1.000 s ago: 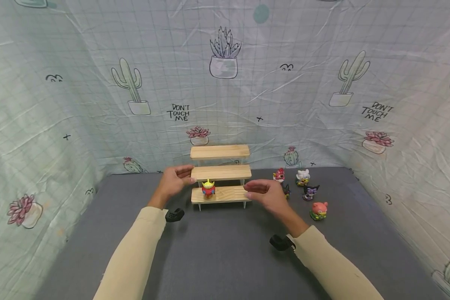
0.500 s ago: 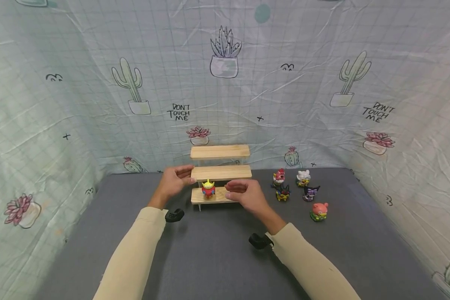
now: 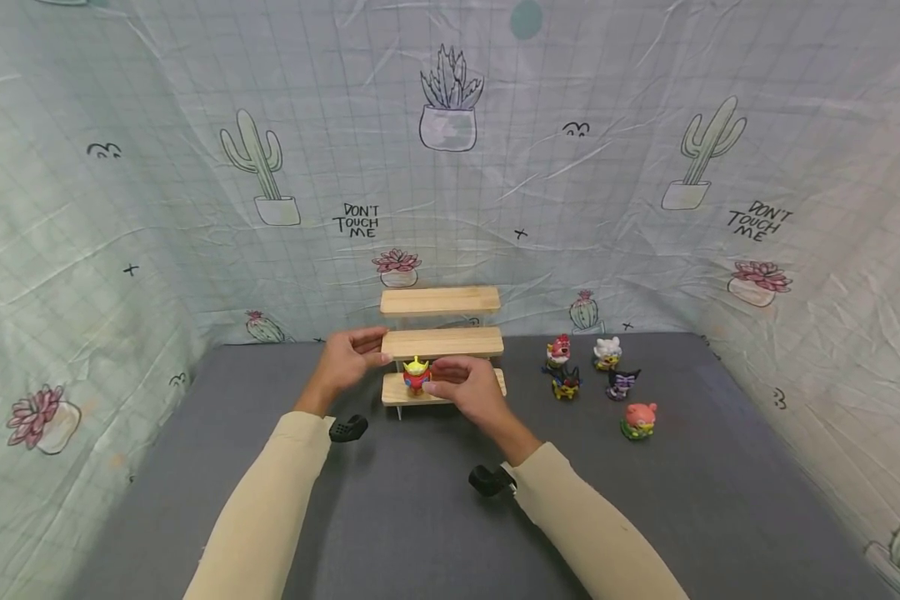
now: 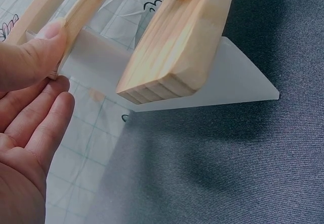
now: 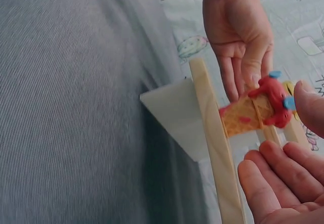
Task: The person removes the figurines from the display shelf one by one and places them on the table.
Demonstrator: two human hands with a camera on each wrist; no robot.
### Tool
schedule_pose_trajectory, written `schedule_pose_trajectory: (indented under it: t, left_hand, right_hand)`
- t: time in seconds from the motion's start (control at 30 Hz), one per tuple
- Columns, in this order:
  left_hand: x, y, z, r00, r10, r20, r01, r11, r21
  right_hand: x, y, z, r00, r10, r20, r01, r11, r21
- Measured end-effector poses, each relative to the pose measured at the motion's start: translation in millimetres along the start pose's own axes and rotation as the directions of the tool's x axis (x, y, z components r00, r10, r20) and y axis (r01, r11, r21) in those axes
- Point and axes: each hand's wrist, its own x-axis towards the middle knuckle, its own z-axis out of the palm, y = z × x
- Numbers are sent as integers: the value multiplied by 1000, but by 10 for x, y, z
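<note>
A three-tier wooden display stand (image 3: 442,343) with white side supports stands at the back of the table. My left hand (image 3: 347,368) pinches the left end of its middle board (image 4: 83,11), thumb on one side and fingers on the other. On the bottom board (image 3: 394,390), toward the left, a small figurine (image 3: 417,377) stands upright. It has a yellow head, a red body with blue bits and, in the right wrist view, a waffle-cone base (image 5: 248,115). My right hand (image 3: 468,388) is beside it, thumb and fingers apart around its right side, without a visible grip.
Several more figurines are on the grey table (image 3: 420,508) to the right: a red-and-white one (image 3: 558,352), a white one (image 3: 607,353), a black-and-yellow one (image 3: 566,384), a purple-and-black one (image 3: 621,384) and a pink one (image 3: 639,421). A cactus-print cloth (image 3: 450,200) hangs behind.
My right hand has moved left along the stand's bottom board, from its right end to the figurine. My left hand has stayed on the middle board's end.
</note>
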Motion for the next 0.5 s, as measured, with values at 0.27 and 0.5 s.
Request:
schedule_pose_trajectory:
  t: [0.27, 0.5]
  left_hand:
    - [-3, 3, -6, 1000, 5, -1, -5, 1000, 1]
    - [-13, 17, -1, 1000, 12, 3, -12, 1000, 1]
  right_hand:
    - [49, -13, 140, 999, 30, -36, -28, 998, 53]
    - [50, -33, 216, 998, 37, -53, -34, 998, 57]
